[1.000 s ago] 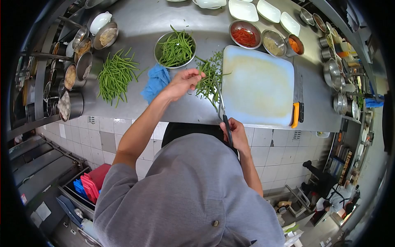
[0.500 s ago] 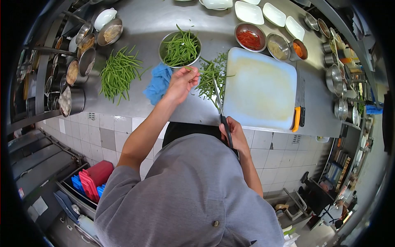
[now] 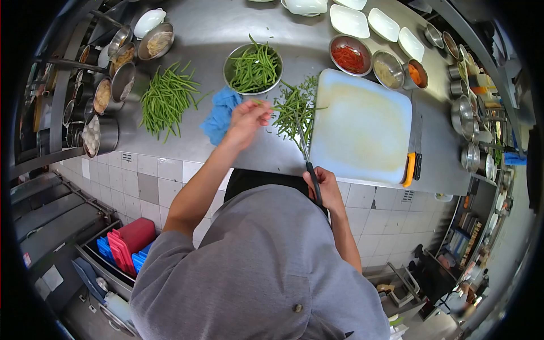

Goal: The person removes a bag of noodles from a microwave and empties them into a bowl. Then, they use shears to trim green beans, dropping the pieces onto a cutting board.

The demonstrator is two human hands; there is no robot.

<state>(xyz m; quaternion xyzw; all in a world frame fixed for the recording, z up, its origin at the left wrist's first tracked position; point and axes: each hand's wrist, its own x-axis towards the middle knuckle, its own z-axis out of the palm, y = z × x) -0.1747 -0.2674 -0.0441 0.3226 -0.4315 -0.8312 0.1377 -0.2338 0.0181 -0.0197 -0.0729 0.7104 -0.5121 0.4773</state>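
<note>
Below the steel bowl, my left hand (image 3: 248, 123) is closed in a pinch on a green bean (image 3: 258, 102), of which only a short piece shows. My right hand (image 3: 326, 190), at the counter's front edge, grips the black handles of long scissors (image 3: 312, 177). Their blades point away from me, over a loose pile of bean trimmings (image 3: 296, 107) beside the cutting board; how far the blades are parted is hard to make out. Green beans fill the steel bowl (image 3: 228, 71), and a heap of green beans (image 3: 168, 99) lies further left.
A crumpled blue cloth (image 3: 221, 116) lies left of my left hand. To the right is a white cutting board (image 3: 362, 127), with an orange-handled knife (image 3: 408, 170) along its right edge. Bowls of red strips (image 3: 347, 56) and other ingredients stand behind it, near white dishes (image 3: 348, 21).
My left hand has drawn back slightly from the bowl, toward me. My right hand still holds the scissors in nearly the same place. The whole view has shifted a little.
</note>
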